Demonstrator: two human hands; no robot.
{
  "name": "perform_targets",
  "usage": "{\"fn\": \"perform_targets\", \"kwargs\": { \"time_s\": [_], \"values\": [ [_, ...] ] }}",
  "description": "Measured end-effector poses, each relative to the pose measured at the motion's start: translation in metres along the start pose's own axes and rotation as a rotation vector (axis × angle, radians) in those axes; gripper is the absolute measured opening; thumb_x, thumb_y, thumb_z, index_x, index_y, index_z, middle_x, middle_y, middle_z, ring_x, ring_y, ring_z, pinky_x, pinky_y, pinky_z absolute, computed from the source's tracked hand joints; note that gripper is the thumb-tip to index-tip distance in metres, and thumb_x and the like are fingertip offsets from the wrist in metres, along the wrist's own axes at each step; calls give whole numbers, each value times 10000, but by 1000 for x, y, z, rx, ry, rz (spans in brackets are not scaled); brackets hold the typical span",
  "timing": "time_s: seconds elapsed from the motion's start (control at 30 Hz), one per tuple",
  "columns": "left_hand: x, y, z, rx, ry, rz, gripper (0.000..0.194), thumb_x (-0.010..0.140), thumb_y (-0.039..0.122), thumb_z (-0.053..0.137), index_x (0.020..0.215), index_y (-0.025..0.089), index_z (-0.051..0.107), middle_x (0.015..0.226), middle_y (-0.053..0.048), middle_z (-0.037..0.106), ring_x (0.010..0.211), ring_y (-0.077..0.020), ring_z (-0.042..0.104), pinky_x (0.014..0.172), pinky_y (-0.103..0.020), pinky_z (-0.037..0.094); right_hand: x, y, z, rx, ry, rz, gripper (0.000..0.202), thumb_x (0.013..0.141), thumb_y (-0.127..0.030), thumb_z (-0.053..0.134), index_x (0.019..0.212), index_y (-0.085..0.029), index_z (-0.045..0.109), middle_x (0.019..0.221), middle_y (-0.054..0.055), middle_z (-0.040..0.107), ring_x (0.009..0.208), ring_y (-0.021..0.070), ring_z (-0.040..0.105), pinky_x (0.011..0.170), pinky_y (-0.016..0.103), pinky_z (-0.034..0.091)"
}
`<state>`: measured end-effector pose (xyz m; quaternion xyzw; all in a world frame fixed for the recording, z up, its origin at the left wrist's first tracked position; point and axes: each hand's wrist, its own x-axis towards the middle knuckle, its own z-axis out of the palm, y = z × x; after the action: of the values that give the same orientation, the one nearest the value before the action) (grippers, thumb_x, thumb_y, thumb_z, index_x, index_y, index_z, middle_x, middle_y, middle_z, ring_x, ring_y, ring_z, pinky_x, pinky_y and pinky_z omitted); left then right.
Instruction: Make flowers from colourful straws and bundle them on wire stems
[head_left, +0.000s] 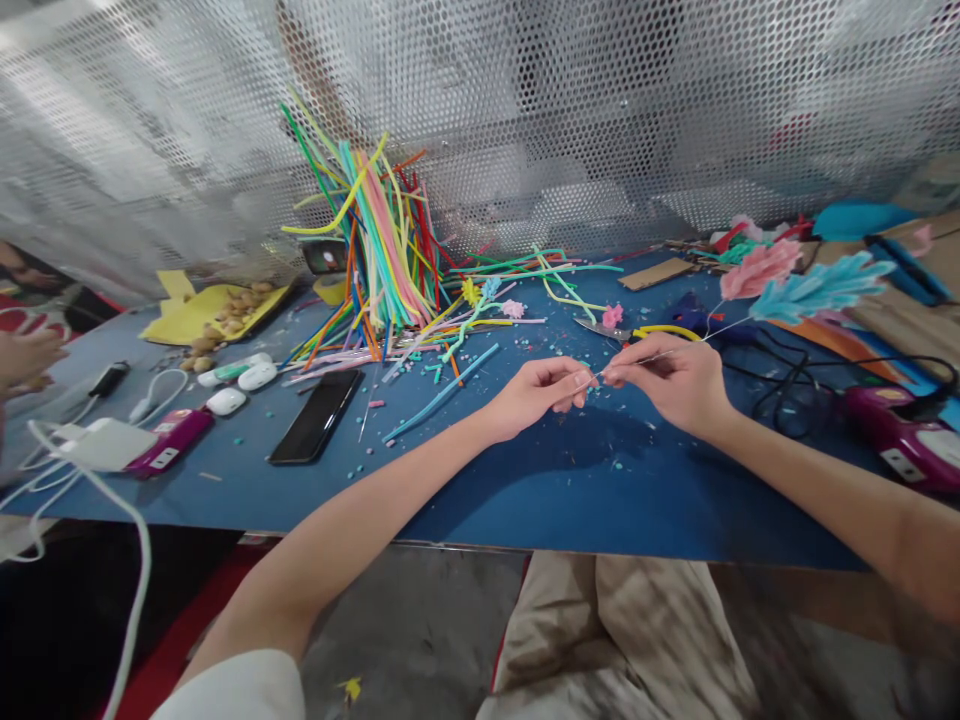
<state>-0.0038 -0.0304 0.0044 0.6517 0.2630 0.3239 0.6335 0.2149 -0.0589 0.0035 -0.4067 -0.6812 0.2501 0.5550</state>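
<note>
In the head view my left hand (546,392) and my right hand (675,382) meet over the table, fingertips almost touching. Each pinches a thin pale wire (598,376), which runs between them and passes back over my right hand. It slants toward a blue feathery pipe-cleaner leaf (821,290) and appears to join it. A pink fuzzy leaf (763,268), also on a thin stem, is beside the blue one; where its stem ends is hidden. Just beyond my right hand lie yellow-handled cutting pliers (600,328), partly covered, with a small pink fuzzy piece (613,316).
A tall bundle of coloured pipe cleaners (386,240) stands at the back against a perforated metal screen (480,130). A black phone (316,418), white chargers and cables lie left; a purple power strip (904,435) lies right. Another person's hand (30,358) shows far left.
</note>
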Motion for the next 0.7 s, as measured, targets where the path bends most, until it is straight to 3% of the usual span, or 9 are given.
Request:
{"fn": "perform_targets", "kwargs": {
  "time_s": [0.27, 0.5, 0.6, 0.7],
  "values": [
    [-5, 6, 2, 357, -2, 186, 331, 972, 430, 597, 1114, 146, 691, 917, -68, 744, 696, -103, 663, 690, -238, 526, 2, 3, -3, -14, -13, -65, 134, 828, -366, 795, 774, -248, 764, 799, 26, 747, 749, 193, 701, 687, 352, 577],
    [-5, 13, 3, 636, 103, 324, 269, 937, 426, 654, 1009, 186, 752, 941, -57, 769, 831, -142, 693, 758, -257, 529, 3, -1, -4, 31, -39, -13, 117, 839, -339, 782, 764, -260, 741, 789, 23, 732, 712, 189, 695, 637, 354, 581],
    [-5, 14, 2, 689, 171, 365, 251, 917, 432, 681, 991, 206, 763, 937, -49, 772, 740, -123, 661, 686, -248, 512, 3, -2, -3, 84, -34, 28, 118, 853, -358, 769, 798, -264, 724, 789, 24, 737, 690, 186, 696, 632, 357, 603],
    [-7, 12, 5, 523, 213, 253, 304, 912, 455, 682, 1056, 193, 740, 779, -29, 746, 535, -92, 610, 539, -229, 488, 4, -3, 0, 178, -43, 55, 147, 862, -376, 762, 828, -246, 703, 799, 28, 736, 657, 176, 700, 607, 353, 616]
  ]
}}
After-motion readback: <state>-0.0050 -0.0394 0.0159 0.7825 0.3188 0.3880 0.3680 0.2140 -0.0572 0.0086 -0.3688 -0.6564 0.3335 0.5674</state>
